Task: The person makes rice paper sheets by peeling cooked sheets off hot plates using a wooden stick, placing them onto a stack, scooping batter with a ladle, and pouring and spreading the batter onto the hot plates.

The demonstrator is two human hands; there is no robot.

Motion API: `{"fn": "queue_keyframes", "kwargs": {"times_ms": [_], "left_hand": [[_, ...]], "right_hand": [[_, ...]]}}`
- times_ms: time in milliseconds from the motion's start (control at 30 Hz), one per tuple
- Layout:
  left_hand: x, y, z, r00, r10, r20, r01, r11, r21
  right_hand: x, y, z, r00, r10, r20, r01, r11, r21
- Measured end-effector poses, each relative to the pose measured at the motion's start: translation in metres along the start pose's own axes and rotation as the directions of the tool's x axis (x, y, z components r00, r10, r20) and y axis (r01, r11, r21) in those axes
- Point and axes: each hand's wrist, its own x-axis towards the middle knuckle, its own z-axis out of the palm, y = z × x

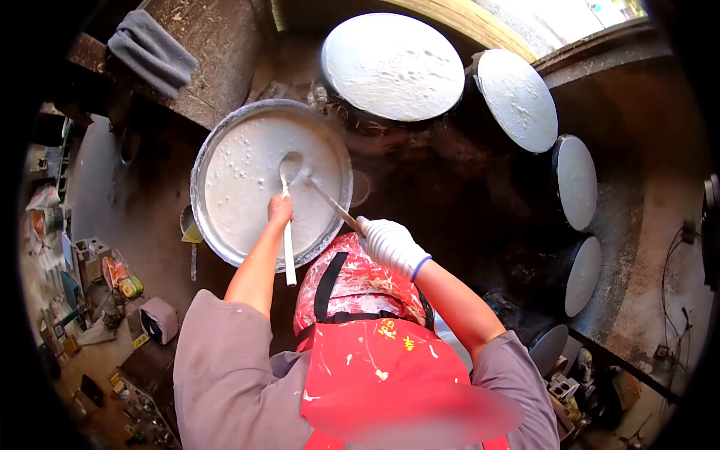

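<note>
- Grey cloth (152, 54): draped near the upper-left.
- Basin (198, 187): wide and round, holding white liquid (240, 191).
- Left hand (280, 210): bare, grip closed on the ladle (289, 251), whose bowl is in the liquid, right of the basin's middle.
- Stick (335, 208): crosses the basin's right rim, tip in the liquid.
- Right hand (391, 247): gloved, grip closed around the stick.
- White-topped round containers (394, 67): curve down the right.
</note>
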Motion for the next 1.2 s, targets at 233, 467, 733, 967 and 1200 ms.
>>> {"fn": "queue_keyframes", "kwargs": {"times_ms": [233,467,733,967,1200], "left_hand": [[-0.017,0.007,0.055,0.654,-0.166,0.738,0.75,0.266,-0.605],[-0.15,0.09,-0.036,0.768,0.313,0.558,0.507,0.234,-0.83],[-0.289,0.219,-0.121,0.743,0.654,0.142,-0.074,0.291,-0.954],[-0.141,0.125,-0.071,0.954,0.051,0.296,0.205,0.611,-0.765],[-0.176,0.093,-0.108,0.972,0.191,0.137,-0.057,0.757,-0.651]], "right_hand": [[-0.024,0.044,0.034,0.999,0.036,-0.004,-0.036,0.999,0.012],[-0.12,0.044,-0.012,0.994,0.057,-0.097,-0.044,0.991,0.124],[-0.151,0.02,-0.055,0.763,-0.275,-0.585,0.428,0.893,0.139],[-0.127,0.011,-0.033,0.789,-0.173,-0.59,0.294,0.949,0.115],[-0.106,-0.008,-0.048,0.87,-0.089,-0.485,0.223,0.949,0.225]]}}
